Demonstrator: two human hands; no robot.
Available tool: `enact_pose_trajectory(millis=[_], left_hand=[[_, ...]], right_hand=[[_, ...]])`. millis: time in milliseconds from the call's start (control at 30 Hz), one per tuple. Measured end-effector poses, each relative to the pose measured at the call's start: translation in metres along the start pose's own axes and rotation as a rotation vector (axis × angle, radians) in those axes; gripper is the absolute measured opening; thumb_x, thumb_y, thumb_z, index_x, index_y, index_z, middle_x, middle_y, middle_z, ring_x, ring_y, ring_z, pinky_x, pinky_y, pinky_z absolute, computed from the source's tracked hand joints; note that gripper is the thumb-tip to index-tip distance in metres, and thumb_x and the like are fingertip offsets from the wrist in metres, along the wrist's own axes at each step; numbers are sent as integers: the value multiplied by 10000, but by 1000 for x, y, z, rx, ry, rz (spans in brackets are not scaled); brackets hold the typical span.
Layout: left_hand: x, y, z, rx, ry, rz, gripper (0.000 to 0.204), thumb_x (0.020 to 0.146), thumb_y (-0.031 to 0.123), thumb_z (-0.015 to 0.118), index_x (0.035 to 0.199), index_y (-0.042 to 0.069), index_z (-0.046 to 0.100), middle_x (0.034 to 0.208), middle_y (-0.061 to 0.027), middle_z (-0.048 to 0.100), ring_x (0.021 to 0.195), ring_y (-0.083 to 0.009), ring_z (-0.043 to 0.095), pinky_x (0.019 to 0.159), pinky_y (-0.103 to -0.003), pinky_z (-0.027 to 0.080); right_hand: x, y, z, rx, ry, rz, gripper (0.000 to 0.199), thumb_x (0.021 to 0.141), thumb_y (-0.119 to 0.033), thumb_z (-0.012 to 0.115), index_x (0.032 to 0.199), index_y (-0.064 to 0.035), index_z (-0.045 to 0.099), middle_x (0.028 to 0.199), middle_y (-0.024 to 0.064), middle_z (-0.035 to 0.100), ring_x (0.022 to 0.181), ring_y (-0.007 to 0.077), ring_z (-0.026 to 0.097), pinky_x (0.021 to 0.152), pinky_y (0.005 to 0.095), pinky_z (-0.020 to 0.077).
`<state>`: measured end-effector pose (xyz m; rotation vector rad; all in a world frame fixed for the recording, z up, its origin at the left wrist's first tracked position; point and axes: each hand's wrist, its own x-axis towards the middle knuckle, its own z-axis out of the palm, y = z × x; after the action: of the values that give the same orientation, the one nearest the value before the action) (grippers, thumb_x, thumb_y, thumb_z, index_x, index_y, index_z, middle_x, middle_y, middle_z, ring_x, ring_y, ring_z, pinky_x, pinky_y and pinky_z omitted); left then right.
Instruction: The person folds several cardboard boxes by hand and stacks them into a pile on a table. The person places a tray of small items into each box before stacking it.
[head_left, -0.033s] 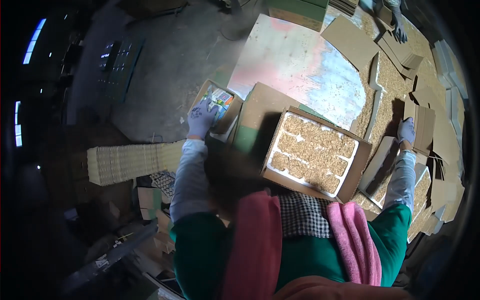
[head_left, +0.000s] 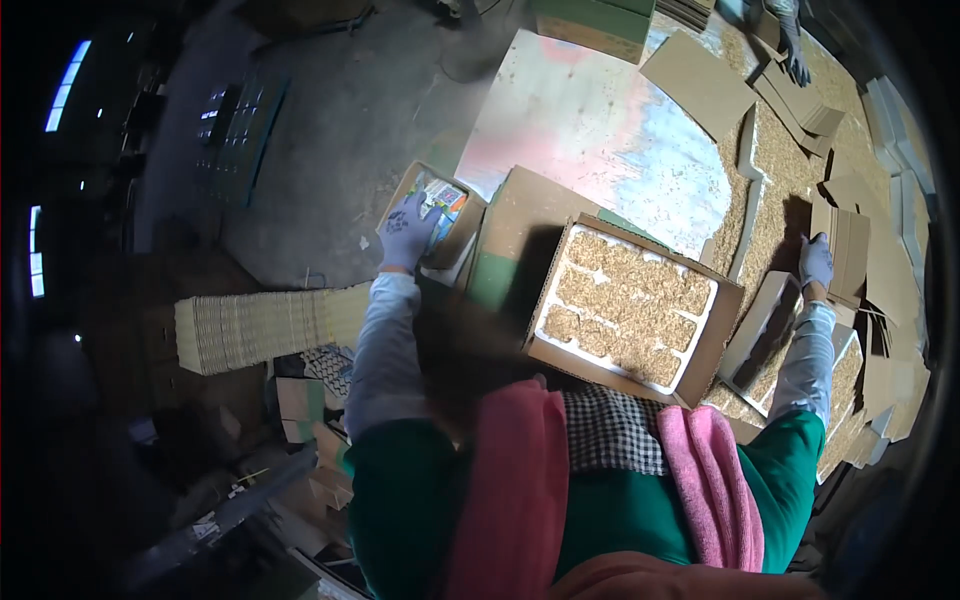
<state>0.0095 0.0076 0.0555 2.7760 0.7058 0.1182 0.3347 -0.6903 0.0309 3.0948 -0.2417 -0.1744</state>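
Note:
My left hand (head_left: 405, 235), in a pale grey glove, reaches into a small cardboard box (head_left: 462, 240) at the left. Its fingers are stretched over colourful printed packets (head_left: 447, 198) inside, touching the top ones. At the right, my gloved right hand (head_left: 816, 262) is closed on the near-left edge of a stack of folded cardboard pieces (head_left: 850, 250); its palm side is hidden. Between my arms stands a large open carton (head_left: 540, 350). It holds a white moulded tray (head_left: 712, 300) with several hollows covered in brown shredded filling (head_left: 630, 300).
A ridged stack of pale trays (head_left: 270, 322) lies left of my arm. Ahead is a paint-stained board (head_left: 590, 120) with a flat cardboard sheet (head_left: 698, 85). More filled trays (head_left: 785, 150) and cardboard lie along the right. Another person's gloved hand (head_left: 795, 60) is at the far right.
My left hand has shifted very slightly over the packets in the small box. My right hand stays at the folded cardboard.

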Motion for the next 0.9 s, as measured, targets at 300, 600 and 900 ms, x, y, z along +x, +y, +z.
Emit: enact_pose_trajectory(millis=[300, 600, 900], left_hand=[[39, -10, 36, 156, -35, 136, 260, 863, 285, 550, 964, 115, 719, 1034, -85, 649, 997, -280, 576, 848, -408, 463], [-31, 191, -87, -632, 102, 745, 108, 798, 102, 669, 892, 56, 698, 898, -102, 632, 802, -261, 608, 745, -381, 496], [-64, 198, -109, -778, 120, 428, 272, 891, 53, 528, 1148, 21, 610, 1143, -137, 605, 1057, -277, 582, 933, -390, 455]], right_hand=[[-60, 47, -103, 668, 374, -43, 440, 985, -375, 546, 1238, -21, 615, 1023, 105, 696, 869, 115, 608, 781, 263, 465], [-257, -134, -231, 1532, 345, -234, 316, 976, -192, 587, 1221, 9, 568, 1078, 53, 652, 969, 100, 597, 874, 240, 472], [-320, -141, -110, 812, -89, -264, 673, 885, -141, 664, 1458, -84, 317, 1358, 228, 504, 1228, 351, 524, 996, 402, 437]])
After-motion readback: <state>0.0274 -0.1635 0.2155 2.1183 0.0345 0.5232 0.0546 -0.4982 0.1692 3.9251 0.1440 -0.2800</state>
